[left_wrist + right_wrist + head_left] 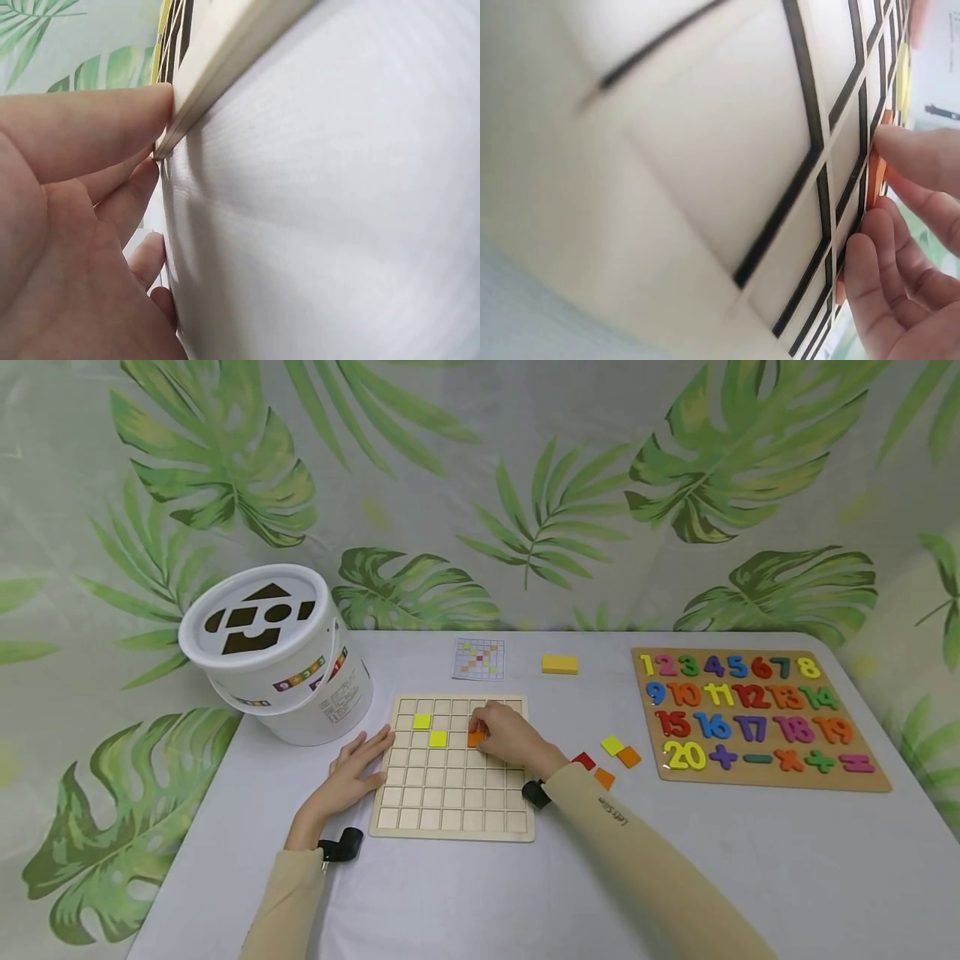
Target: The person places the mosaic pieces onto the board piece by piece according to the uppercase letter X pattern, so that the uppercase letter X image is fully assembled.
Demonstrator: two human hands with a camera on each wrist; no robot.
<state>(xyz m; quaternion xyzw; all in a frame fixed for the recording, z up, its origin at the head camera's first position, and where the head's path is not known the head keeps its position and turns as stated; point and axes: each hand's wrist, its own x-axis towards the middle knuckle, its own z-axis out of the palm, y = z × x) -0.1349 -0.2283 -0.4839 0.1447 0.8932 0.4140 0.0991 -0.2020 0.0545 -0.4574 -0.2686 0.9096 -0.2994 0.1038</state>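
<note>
Sleeves (pixel 645 852), bottom edge; right hand (pixel 513 739), centre, pinches orange tile (pixel 875 180), seemingly seating it, release likely needed; left hand (pixel 349 778), spread, touches gridded board (pixel 453 797).

Even, diffuse light leaves the head view moderately bright, with a faint shadow on the tabletop (pixel 810 868) beside the right sleeve (pixel 652 852). In the left wrist view, soft shadow bands lie beside the wooden board (pixel 217 56). In the right wrist view, the board's nearest part blurs out of focus.
</note>
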